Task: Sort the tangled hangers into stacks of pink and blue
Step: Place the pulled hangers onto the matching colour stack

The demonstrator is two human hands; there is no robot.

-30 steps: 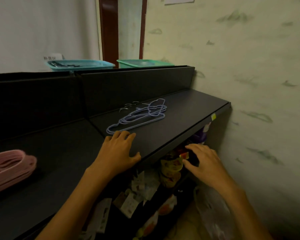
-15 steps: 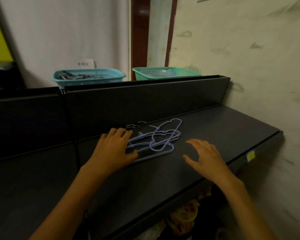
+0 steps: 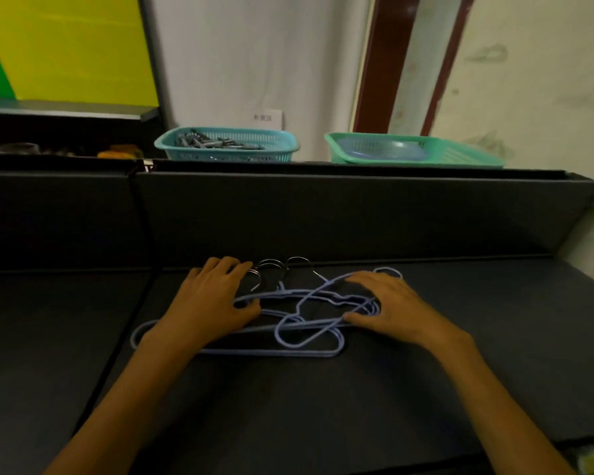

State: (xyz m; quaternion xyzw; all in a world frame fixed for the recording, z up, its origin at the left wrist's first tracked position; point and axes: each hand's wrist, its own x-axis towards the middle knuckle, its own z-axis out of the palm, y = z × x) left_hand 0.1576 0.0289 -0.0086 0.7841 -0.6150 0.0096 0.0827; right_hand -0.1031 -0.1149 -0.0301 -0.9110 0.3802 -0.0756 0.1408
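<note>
A tangle of blue hangers [image 3: 288, 337] with metal hooks [image 3: 282, 267] lies on the dark shelf top [image 3: 323, 406]. My left hand [image 3: 213, 303] rests palm down on the left part of the tangle, fingers near the hooks, thumb on a blue wire. My right hand [image 3: 388, 306] lies on the right part, fingers spread over the looped wires, thumb pressed against them. Neither hand has lifted a hanger off the surface. No pink hangers are in view.
A dark back panel [image 3: 323, 214] rises behind the shelf. Beyond it stand a teal basket [image 3: 227, 145] holding dark items and a green basket [image 3: 412, 150] with a blue dish. A wall closes off the right side.
The view has swung up and left onto the shelf top. My right hand came up from below the shelf edge onto the hangers. My left hand slid forward over the tangle.
</note>
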